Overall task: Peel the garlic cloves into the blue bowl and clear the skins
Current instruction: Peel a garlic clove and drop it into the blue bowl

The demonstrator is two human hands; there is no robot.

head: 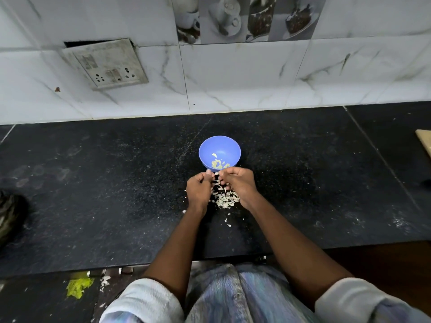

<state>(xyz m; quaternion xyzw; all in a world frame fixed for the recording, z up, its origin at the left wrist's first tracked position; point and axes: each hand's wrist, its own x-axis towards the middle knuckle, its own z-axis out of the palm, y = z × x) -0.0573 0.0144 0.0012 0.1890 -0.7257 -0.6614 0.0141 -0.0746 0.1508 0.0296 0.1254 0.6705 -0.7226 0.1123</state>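
Garlic cloves (pixel 218 163), pale yellow and already peeled, lie in a small heap at the bottom of the blue bowl (pixel 210 149), which stands on the black speckled counter (pixel 93 183) near the white tiled wall (pixel 233 78). Just in front of the bowl the left hand (pixel 199 188) and the right hand (pixel 240 183) are close together with fingers curled, and they seem to pinch something small between them, but what it is I cannot tell. Under and between the hands lies a pile of thin, whitish skins (pixel 225 198), with a few flakes scattered toward the counter edge.
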